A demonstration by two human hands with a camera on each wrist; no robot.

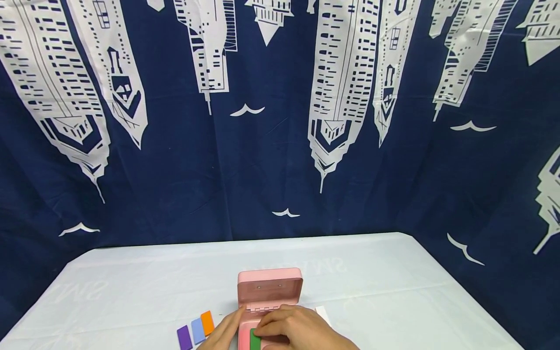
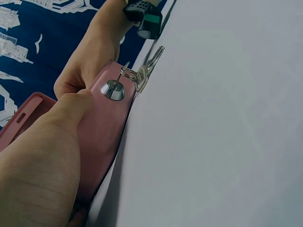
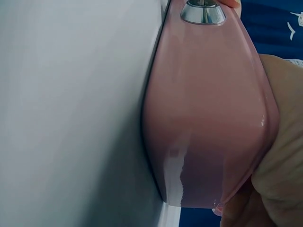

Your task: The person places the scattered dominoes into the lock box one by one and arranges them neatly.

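Note:
A pink metal lock box (image 1: 270,275) stands at the table's near edge with its lid raised. My left hand (image 1: 223,334) grips the box's left side; in the left wrist view its thumb (image 2: 71,106) lies on the front rim, close to the silver lock (image 2: 112,90). Keys (image 2: 147,68) on a ring hang from that lock. Over the box's inside, my right hand (image 1: 299,326) has its fingers bent down, their tips pinching a flat green block (image 1: 254,339). Most of the box's inside is hidden behind the right hand.
Left of the box lie flat purple (image 1: 184,337), light blue (image 1: 198,330) and orange (image 1: 207,323) blocks in a slanted row. A white piece (image 1: 323,314) lies right of the box. The white-covered table (image 1: 393,272) ends at a dark blue printed curtain (image 1: 262,160).

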